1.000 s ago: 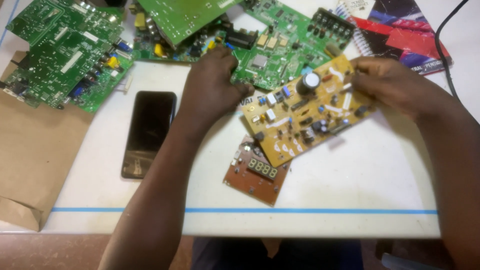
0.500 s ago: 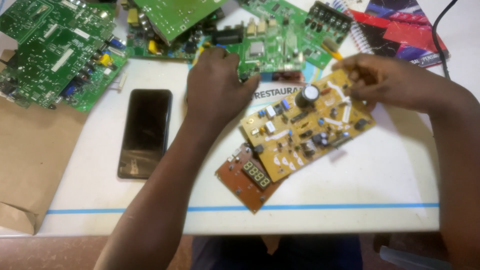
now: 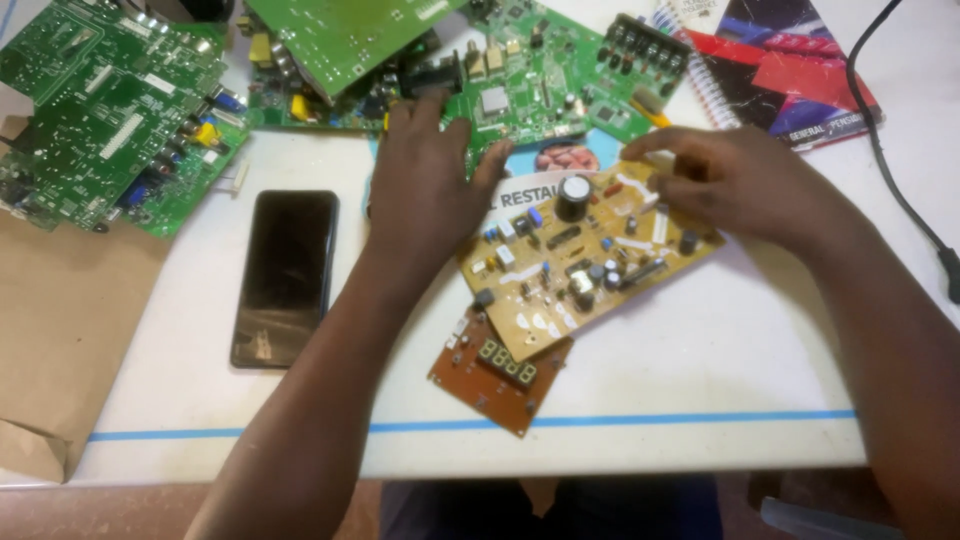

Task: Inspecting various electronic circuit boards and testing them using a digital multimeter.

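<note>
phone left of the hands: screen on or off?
Off, as far as shows: the black phone lies flat on the white table, face up, screen dark apart from a faint reflection near its bottom edge.

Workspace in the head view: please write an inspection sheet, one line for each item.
Surface: white table with a blue tape line near the front edge.
Job's things: tan circuit board under both hands; small brown display board partly beneath it.
Clutter: green circuit boards at the back, black phone, brown paper, spiral notebook, printed leaflet.
Hands: left hand flat by the tan board's left end; right hand on its right end.
Cables: black cable at right.
Surroundings: nothing seen.
</note>
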